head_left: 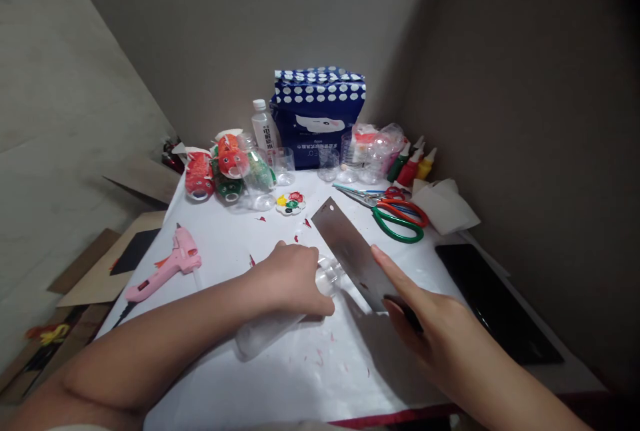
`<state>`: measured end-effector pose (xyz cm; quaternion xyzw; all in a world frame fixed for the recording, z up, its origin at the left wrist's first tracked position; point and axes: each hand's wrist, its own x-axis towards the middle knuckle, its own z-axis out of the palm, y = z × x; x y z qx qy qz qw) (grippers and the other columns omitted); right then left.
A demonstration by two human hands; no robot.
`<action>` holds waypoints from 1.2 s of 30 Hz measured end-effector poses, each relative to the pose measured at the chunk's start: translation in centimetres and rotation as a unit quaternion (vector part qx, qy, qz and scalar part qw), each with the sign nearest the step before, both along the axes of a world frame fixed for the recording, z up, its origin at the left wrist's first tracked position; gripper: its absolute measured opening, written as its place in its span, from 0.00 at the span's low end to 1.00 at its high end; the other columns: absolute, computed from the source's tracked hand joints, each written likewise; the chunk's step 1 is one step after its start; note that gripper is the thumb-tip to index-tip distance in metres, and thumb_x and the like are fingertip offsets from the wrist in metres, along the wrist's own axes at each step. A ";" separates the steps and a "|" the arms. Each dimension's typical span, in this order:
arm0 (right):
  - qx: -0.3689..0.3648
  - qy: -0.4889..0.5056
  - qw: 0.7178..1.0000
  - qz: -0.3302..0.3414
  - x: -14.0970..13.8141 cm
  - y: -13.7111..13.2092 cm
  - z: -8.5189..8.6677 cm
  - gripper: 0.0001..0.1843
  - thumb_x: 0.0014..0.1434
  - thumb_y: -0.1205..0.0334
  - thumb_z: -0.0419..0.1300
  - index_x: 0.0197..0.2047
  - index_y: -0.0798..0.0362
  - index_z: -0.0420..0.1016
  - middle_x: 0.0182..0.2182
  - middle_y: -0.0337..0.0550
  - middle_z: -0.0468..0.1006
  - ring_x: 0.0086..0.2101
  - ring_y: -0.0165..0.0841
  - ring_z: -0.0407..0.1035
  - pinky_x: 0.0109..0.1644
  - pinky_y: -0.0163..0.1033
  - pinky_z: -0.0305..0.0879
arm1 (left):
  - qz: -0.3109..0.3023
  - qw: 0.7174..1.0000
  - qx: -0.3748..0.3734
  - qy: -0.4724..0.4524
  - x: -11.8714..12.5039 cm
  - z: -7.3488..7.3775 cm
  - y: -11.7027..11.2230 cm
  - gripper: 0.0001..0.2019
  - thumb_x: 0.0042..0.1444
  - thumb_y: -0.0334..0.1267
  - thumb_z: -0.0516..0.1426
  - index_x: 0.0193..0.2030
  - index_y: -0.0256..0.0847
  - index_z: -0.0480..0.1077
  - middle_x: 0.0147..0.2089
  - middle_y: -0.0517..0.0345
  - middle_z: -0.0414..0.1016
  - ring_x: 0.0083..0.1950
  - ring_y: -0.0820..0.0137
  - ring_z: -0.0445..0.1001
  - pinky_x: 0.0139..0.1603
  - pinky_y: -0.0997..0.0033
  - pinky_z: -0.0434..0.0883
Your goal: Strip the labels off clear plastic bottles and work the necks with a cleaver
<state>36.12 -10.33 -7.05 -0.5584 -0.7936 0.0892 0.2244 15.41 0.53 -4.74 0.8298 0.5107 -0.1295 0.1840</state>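
My left hand point(295, 278) is closed over a clear plastic bottle point(267, 332) lying on its side on the white table point(325, 371). My right hand point(425, 324) grips the handle of a cleaver-like knife point(350, 251), forefinger stretched along the blade's back. The blade rests on or just over the bottle's far end, beside my left fingers; contact is unclear.
A pink glue gun point(167, 264) lies at the left. Scissors point(400, 218) lie to the right of centre, a black tablet point(495, 304) at the right edge. At the back stand painted bottle fish point(220, 171), clear cups, a water bottle point(263, 128), a blue dotted bag point(317, 118), paint tubes point(413, 164) and a palette point(291, 203).
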 end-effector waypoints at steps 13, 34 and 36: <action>0.024 -0.112 0.993 -0.014 -1.5 -0.8 0.3 0.41 0.58 0.73 0.45 0.70 0.52 0.29 0.23 0.36 0.73 0.19 0.33 0.67 0.23 0.34 0.54 | -0.006 1.000 0.013 0.006 0.0 0.3 -0.2 0.27 0.32 0.59 0.58 0.37 0.42 0.71 0.37 0.47 0.75 0.44 0.49 0.71 0.31 0.63 0.69; 0.021 -0.143 0.989 -0.018 -2.2 -0.5 0.7 0.42 0.56 0.75 0.45 0.70 0.53 0.30 0.22 0.36 0.73 0.18 0.33 0.67 0.23 0.34 0.53 | -0.001 1.000 0.004 0.005 0.0 0.7 -0.4 0.28 0.31 0.59 0.57 0.37 0.42 0.70 0.37 0.49 0.74 0.44 0.50 0.70 0.28 0.65 0.68; 0.008 -0.168 0.985 -0.025 -2.4 -0.5 0.7 0.44 0.54 0.77 0.46 0.70 0.55 0.28 0.22 0.37 0.73 0.19 0.34 0.68 0.23 0.35 0.52 | 0.000 1.000 0.005 0.002 0.0 0.7 -0.4 0.28 0.31 0.59 0.57 0.37 0.43 0.70 0.37 0.49 0.75 0.44 0.50 0.70 0.28 0.65 0.68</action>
